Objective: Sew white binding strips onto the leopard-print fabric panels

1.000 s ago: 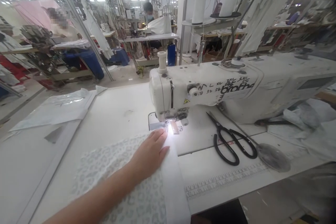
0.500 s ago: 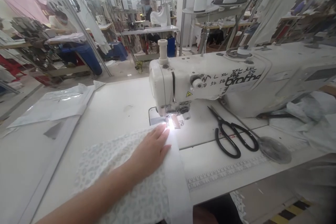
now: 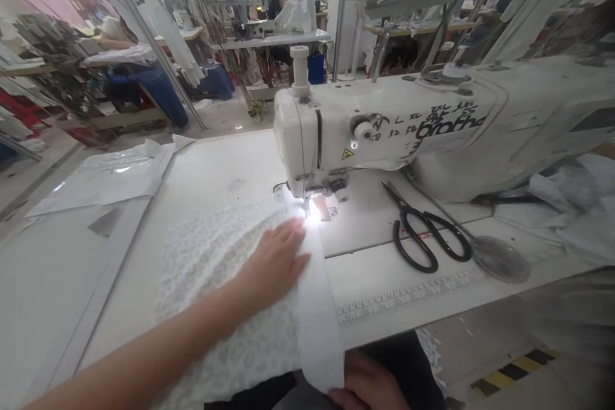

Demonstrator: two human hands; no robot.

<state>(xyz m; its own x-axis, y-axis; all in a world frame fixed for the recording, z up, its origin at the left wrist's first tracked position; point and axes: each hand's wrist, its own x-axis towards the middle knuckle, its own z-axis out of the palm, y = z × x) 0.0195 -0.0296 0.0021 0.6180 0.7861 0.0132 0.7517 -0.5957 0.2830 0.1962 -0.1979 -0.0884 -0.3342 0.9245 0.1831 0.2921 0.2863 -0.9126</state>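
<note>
My left hand (image 3: 275, 261) lies flat with fingers stretched out on a pale patterned fabric (image 3: 211, 262), fingertips just before the lit needle of the white sewing machine (image 3: 384, 131). A plain white band (image 3: 314, 295) runs along the fabric's right edge and hangs over the table's front edge. My right hand (image 3: 368, 384) is below that edge at the bottom of the view, next to the hanging end of the band; its fingers are mostly hidden.
Black scissors (image 3: 423, 237) lie on the table right of the needle, with a dark round disc (image 3: 500, 259) beside them. A clear plastic sheet (image 3: 103, 179) lies at the far left. Crumpled cloth (image 3: 576, 202) sits at the right. Other people work at distant tables.
The fabric has slid forward under the needle, with its far edge now past the presser foot. My left hand moved with it. My right hand has come into view below the table edge.
</note>
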